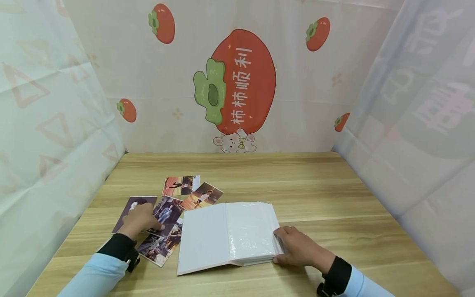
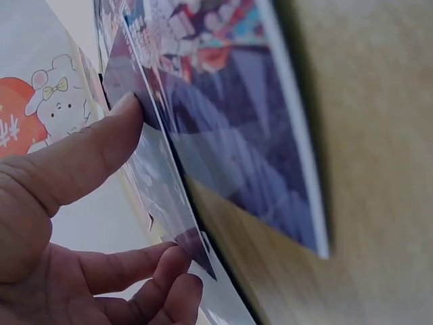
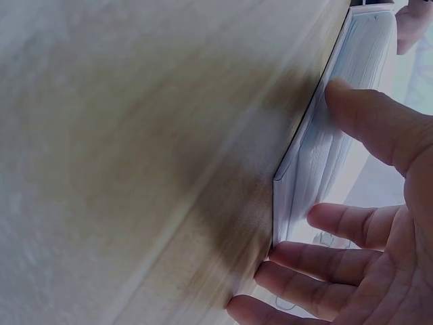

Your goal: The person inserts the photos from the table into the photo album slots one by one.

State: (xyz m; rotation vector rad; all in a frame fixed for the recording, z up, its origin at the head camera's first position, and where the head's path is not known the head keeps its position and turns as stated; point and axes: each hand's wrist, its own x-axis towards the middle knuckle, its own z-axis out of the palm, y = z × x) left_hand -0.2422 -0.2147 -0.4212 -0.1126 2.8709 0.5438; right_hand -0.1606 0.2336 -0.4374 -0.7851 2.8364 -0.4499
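"What's covered in the head view?"

"Part of the dark photo [image 1: 124, 214], under the left hand [image 1: 142, 220]; some of the right edge of the album [image 1: 204, 239], behind the right hand [image 1: 298, 247]."

"Cut off?"

"Both the left sleeve [image 1: 98, 272] and right sleeve [image 1: 361, 284], at the bottom; in the left wrist view, the nearest photo [image 2: 230, 101], at the top."

"Blurred?"

"That photo; also the surface [image 3: 135, 135] in the right wrist view."
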